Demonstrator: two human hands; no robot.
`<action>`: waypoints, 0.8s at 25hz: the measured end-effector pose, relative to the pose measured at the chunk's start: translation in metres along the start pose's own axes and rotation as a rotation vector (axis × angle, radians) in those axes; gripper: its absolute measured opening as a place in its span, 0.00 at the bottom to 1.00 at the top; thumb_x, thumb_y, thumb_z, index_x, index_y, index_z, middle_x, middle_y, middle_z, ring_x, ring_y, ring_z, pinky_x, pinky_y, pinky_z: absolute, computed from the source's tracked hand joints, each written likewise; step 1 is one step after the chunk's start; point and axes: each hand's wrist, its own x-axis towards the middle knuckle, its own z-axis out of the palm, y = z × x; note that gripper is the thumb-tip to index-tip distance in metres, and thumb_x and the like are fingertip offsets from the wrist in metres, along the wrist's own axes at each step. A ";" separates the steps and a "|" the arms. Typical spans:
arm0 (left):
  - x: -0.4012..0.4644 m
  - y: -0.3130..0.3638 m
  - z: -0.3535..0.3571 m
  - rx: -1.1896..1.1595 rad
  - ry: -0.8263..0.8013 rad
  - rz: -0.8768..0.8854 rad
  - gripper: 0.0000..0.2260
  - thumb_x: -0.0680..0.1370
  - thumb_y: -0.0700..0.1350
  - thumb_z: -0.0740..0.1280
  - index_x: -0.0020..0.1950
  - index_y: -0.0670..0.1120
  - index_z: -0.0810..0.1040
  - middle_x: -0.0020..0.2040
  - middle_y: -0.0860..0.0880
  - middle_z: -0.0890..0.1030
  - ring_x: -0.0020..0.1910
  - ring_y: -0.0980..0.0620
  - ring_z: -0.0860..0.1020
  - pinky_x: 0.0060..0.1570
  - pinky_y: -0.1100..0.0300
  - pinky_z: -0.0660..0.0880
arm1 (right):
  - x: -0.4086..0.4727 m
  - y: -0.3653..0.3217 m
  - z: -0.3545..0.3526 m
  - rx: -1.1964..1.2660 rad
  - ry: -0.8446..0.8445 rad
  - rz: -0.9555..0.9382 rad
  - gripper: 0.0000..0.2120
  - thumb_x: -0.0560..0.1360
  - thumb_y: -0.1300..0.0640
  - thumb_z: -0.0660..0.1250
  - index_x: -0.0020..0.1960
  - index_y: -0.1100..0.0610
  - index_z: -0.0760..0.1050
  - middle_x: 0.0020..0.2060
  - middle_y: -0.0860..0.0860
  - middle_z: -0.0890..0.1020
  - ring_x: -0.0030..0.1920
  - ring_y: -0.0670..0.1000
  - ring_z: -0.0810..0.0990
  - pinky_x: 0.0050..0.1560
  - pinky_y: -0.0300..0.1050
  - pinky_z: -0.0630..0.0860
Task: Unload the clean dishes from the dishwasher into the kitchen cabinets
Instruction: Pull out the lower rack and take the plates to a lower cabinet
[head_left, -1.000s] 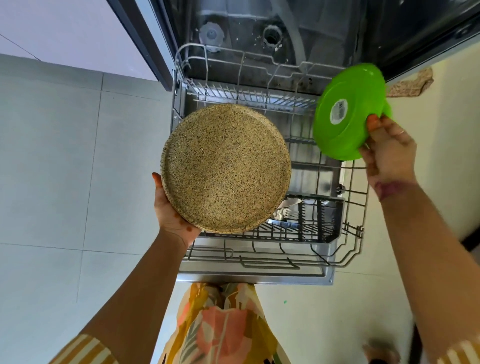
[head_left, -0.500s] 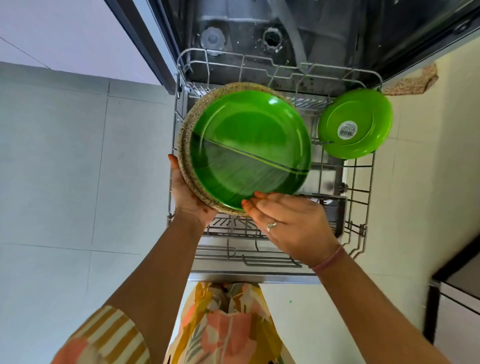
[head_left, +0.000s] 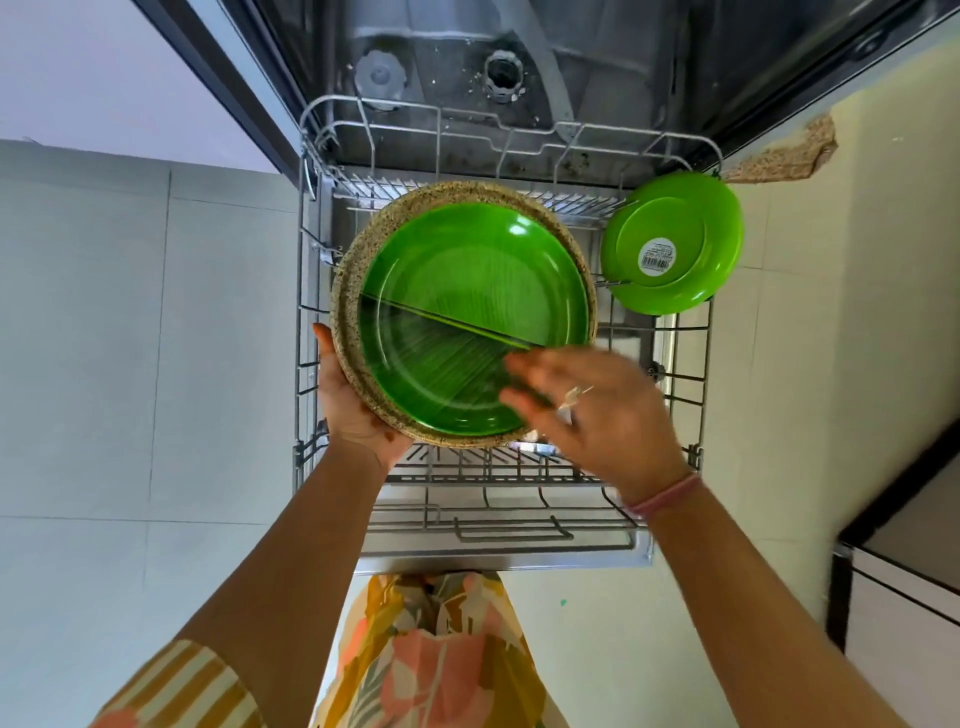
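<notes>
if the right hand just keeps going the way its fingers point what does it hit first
Probably the green plate stacked on the speckled plate. The right hand, blurred, points left across the green plate's lower edge; how far above it the fingers are is unclear.

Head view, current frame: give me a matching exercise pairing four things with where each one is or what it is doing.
Things:
1. speckled beige round plate
2. large green divided plastic plate
3. small green plastic plate with a barcode sticker
4. right hand

Places or states:
A. stands on edge at the right side of the wire dishwasher rack
B. lies stacked inside another plate
C. held from below by the left hand
D. blurred, fingers straight, over the stack's near edge

Pairs: 1-C, 2-B, 3-A, 4-D
</notes>
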 end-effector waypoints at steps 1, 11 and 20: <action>0.001 -0.001 0.001 0.002 0.025 0.003 0.33 0.76 0.70 0.48 0.70 0.50 0.72 0.67 0.42 0.76 0.65 0.37 0.74 0.62 0.36 0.69 | 0.003 0.013 -0.005 0.094 0.145 0.241 0.11 0.76 0.54 0.67 0.55 0.58 0.81 0.45 0.51 0.84 0.46 0.41 0.80 0.50 0.36 0.76; 0.012 -0.015 -0.009 0.054 0.112 -0.015 0.33 0.76 0.69 0.50 0.71 0.50 0.71 0.67 0.43 0.76 0.65 0.38 0.75 0.62 0.37 0.70 | -0.006 0.193 0.030 0.628 0.452 1.646 0.21 0.75 0.48 0.57 0.60 0.60 0.75 0.43 0.52 0.77 0.43 0.52 0.76 0.55 0.54 0.77; 0.007 -0.008 -0.013 0.067 0.116 -0.023 0.31 0.77 0.68 0.48 0.65 0.50 0.76 0.62 0.44 0.79 0.61 0.40 0.78 0.59 0.39 0.74 | 0.008 0.202 0.007 0.942 0.535 1.613 0.11 0.81 0.54 0.57 0.60 0.48 0.73 0.48 0.46 0.78 0.51 0.46 0.76 0.54 0.51 0.74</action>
